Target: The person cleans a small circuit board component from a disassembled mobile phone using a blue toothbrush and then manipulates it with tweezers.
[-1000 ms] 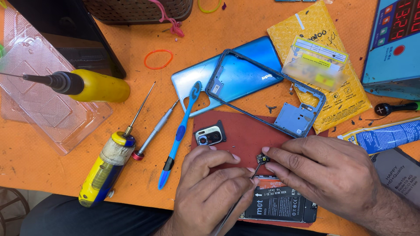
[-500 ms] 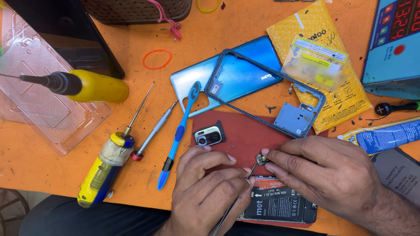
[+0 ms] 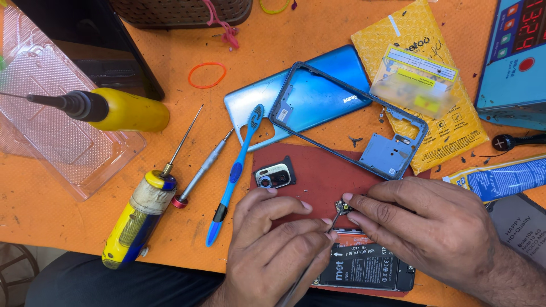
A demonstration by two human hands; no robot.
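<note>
The right hand [image 3: 438, 233] pinches a tiny dark chip [image 3: 342, 206] between thumb and forefinger, fingertips pressed close on it over the red mat [image 3: 324, 176]. The left hand [image 3: 278, 250] is curled tight round thin tweezers [image 3: 333, 223], their tips touching the chip from below; how firmly they bite is hard to tell at this size. Just under both hands lies the opened phone [image 3: 364, 267], and the camera piece [image 3: 274, 175] sits near the left knuckles. Against half a second ago the chip has barely shifted, and both hands stay put. The blue toothbrush [image 3: 236, 170] and yellow screwdriver [image 3: 139, 216] lie untouched to the left.
</note>
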